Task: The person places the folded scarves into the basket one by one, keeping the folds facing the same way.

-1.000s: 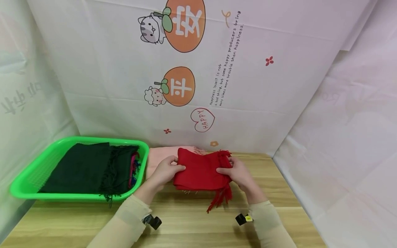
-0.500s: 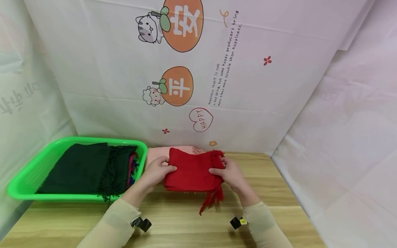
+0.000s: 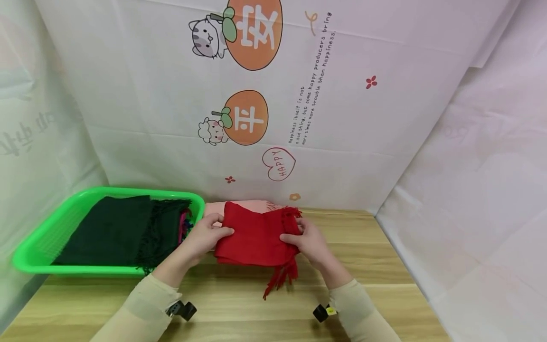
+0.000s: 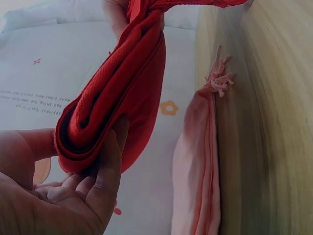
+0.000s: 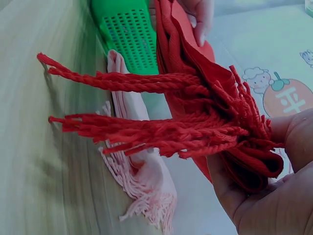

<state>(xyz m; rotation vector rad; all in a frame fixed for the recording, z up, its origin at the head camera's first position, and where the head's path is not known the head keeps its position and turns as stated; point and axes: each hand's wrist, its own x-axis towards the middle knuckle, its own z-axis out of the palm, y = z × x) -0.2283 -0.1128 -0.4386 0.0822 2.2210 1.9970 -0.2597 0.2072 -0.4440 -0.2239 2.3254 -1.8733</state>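
Observation:
A folded red scarf point(image 3: 256, 235) with twisted fringe hangs between both hands above the wooden table. My left hand point(image 3: 208, 233) pinches its left folded edge, thumb on the near face and fingers behind. The fringed end is held the same way by my right hand point(image 3: 308, 238). In the left wrist view the scarf's stacked layers point(image 4: 105, 93) show in the grip. Its fringe point(image 5: 161, 132) dangles toward the table in the right wrist view. Behind and below it lies a folded pink scarf point(image 4: 195, 161), partly hidden by the red one in the head view.
A green plastic basket point(image 3: 38, 269) stands at the left, holding a folded dark green scarf point(image 3: 107, 232) and other pink and blue fringed cloth beside it. A white printed sheet point(image 3: 333, 180) hangs behind the wooden table point(image 3: 359, 266), with more white sheeting at both sides.
Both hands have carried the red scarf left, toward the green basket, keeping the same grip. More of the wooden table shows right of the hands. The basket and pink scarf have stayed put.

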